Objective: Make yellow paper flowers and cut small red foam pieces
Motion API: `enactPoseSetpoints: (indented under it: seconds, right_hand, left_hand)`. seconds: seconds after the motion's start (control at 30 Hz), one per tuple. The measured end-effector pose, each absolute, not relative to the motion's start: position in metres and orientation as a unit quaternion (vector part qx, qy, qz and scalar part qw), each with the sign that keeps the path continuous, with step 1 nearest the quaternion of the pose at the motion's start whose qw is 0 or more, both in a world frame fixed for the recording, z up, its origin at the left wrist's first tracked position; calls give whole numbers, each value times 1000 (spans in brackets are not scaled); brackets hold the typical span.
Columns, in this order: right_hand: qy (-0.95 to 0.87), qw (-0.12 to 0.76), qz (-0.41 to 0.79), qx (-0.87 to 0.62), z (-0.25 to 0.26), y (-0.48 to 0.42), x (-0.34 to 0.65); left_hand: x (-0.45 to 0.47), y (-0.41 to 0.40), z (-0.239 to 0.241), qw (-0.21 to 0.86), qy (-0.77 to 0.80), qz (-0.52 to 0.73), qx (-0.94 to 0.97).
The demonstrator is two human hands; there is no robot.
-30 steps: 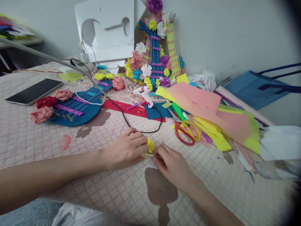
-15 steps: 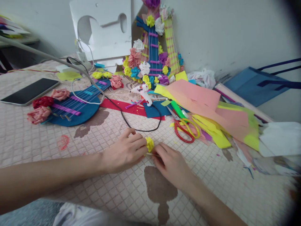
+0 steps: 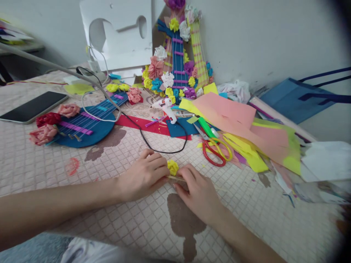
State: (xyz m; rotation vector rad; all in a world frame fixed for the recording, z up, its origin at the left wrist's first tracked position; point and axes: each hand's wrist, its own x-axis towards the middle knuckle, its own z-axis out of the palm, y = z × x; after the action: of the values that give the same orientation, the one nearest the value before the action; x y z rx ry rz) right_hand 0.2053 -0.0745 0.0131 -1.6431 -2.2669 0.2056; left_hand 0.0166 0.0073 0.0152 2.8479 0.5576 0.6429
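Observation:
My left hand (image 3: 145, 175) and my right hand (image 3: 196, 190) meet low on the quilted cloth (image 3: 137, 226). Between their fingertips sits a small rolled yellow paper flower (image 3: 172, 167). My left fingers are curled round it. A thin wooden stick (image 3: 177, 178) runs under the flower, and my right hand pinches it with fingers closed. Both forearms come in from the bottom of the view.
Red and yellow scissors (image 3: 215, 151), a white glue gun (image 3: 166, 107) with its black cable (image 3: 164, 149), a blue paper guitar (image 3: 85, 126) with pink flowers, a phone (image 3: 31, 107), sheets of pink and yellow paper (image 3: 246, 124), a blue bag (image 3: 298, 100) and flowered guitars against the wall (image 3: 178, 62).
Both hands stay together on the flower and stick. The flower has turned slightly between the fingers, and the view has shifted a little.

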Motion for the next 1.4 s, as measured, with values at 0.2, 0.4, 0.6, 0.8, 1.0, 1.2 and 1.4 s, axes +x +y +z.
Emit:
enactPoseSetpoints:
  seconds: [0.2,0.4,0.6,0.8,1.0,1.2,1.4]
  right_hand:
    - [-790,185,15,-584,10,-77,199]
    - [-791,177,-5,-586,7,-75,196]
    - [-792,181,-2,-583,7,-75,197]
    - [-793,181,2,-582,8,-74,200]
    - [-789,192,10,-584,7,-73,201]
    - [-787,189,26,-587,9,-74,200]
    - [-781,195,38,-592,7,-73,200]
  left_hand:
    - [18,5,15,121,213,230,942]
    - [20,3,15,141,221,257,930]
    - [20,5,14,153,218,252,930]
    - [22,6,14,105,218,252,937]
    - [25,3,15,45,214,264,939]
    - [25,2,14,46,212,257,942]
    - [26,1,15,40,216,254,942]
